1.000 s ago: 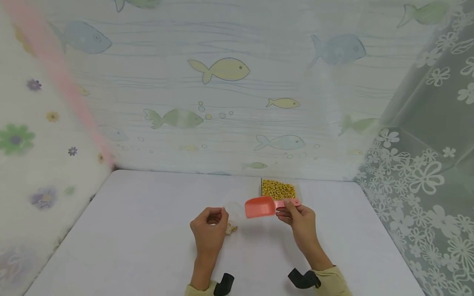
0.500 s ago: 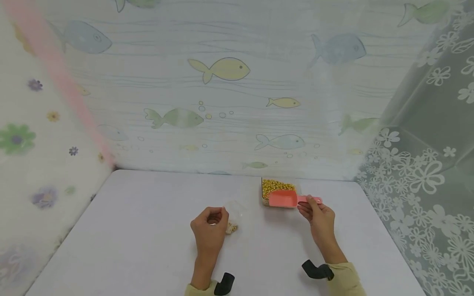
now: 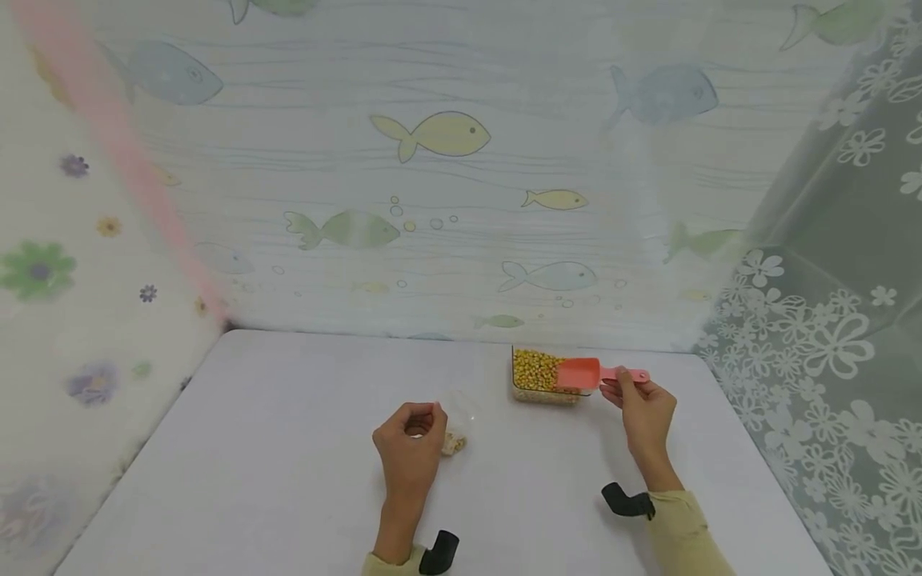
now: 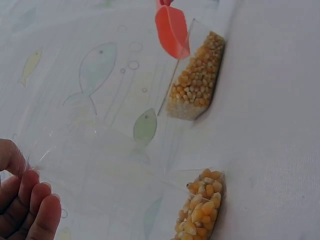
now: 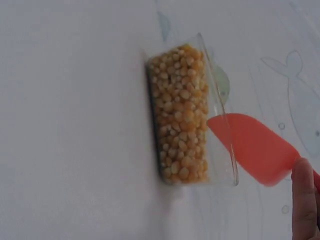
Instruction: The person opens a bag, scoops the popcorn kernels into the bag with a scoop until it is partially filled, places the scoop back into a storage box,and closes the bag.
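My right hand (image 3: 643, 408) pinches the handle of a pink plastic scoop (image 3: 580, 373), whose bowl hangs over the right edge of a clear box of yellow corn kernels (image 3: 539, 374). The right wrist view shows the scoop (image 5: 252, 148) at the box (image 5: 182, 111) rim, with one fingertip (image 5: 304, 200) on it. My left hand (image 3: 412, 436) pinches the top of a small clear plastic bag (image 3: 455, 416) standing on the table, with a few kernels (image 4: 201, 209) at its bottom. The left wrist view shows the bag's film (image 4: 105, 165) held by my fingers (image 4: 30, 207).
The white table (image 3: 288, 448) ends at a fish-patterned wall (image 3: 432, 200) behind the box. A flowered curtain (image 3: 828, 336) hangs along the right side and a flowered wall (image 3: 72, 320) along the left. Black wrist mounts (image 3: 438, 552) show at the bottom.
My right hand has carried the scoop rightward and back, from beside the bag to the corn box's right edge. The left hand and the bag have stayed put.
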Available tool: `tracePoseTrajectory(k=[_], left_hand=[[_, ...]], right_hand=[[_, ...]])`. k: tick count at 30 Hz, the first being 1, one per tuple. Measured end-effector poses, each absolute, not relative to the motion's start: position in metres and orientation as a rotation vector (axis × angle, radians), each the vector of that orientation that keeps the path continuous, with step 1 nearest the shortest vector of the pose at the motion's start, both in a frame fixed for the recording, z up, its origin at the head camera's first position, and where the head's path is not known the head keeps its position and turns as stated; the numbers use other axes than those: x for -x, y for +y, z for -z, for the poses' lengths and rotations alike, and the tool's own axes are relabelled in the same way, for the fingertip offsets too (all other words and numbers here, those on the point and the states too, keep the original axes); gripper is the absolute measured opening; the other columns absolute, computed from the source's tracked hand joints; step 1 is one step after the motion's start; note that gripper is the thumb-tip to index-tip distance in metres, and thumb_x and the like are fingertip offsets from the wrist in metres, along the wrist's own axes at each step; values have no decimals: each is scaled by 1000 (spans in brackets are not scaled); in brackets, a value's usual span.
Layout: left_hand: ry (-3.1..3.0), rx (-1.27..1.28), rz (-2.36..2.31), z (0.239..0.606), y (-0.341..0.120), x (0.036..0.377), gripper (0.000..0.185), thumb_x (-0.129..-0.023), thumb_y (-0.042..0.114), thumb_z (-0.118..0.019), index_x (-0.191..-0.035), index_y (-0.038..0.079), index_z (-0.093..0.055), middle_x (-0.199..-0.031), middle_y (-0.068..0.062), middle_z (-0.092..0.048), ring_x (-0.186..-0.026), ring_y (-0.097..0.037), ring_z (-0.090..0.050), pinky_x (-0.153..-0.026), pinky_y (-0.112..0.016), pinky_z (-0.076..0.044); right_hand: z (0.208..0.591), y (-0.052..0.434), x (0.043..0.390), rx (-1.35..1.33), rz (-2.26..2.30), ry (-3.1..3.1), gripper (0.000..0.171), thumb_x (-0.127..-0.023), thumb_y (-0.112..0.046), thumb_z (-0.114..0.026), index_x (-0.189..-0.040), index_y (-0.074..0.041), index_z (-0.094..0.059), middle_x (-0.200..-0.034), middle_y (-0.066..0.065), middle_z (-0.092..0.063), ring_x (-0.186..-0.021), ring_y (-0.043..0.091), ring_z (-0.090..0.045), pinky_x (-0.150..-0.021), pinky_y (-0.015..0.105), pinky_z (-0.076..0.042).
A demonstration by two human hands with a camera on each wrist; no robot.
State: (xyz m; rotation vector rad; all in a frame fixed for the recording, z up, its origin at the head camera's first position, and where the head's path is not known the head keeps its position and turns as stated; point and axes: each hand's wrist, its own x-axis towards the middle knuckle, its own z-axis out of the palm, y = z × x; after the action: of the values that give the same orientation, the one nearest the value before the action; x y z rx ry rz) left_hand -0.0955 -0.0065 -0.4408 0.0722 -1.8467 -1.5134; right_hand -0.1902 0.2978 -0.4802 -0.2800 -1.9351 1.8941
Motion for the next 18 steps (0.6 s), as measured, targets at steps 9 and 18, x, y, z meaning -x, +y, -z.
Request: tracePoseTrajectory(k=[9,18], left_hand=[[-1849,-67,1513,440,-6,94,13,-78,-18,-72,-74,-6,-70,-64,-13,-66,-54,-12,-58,-52,-17,-50],[-1861,-88,1517,448,-8,98,13,-78,-18,-73,-74,-6,-70,-64,-13,-65,-55,-12,-58,-52,-16,-50]], right_hand=[[478,294,200,25,-1632,-2016,25,-97,-7,-67,-101,18,-70,-92,37,-70,-65,0,-71,-62,20,-58],[478,293,209,15,-1600,-2106,24,-98,-6,-65,-102,17,-70,-91,35,-71,-66,1,-72,-61,20,-58]])
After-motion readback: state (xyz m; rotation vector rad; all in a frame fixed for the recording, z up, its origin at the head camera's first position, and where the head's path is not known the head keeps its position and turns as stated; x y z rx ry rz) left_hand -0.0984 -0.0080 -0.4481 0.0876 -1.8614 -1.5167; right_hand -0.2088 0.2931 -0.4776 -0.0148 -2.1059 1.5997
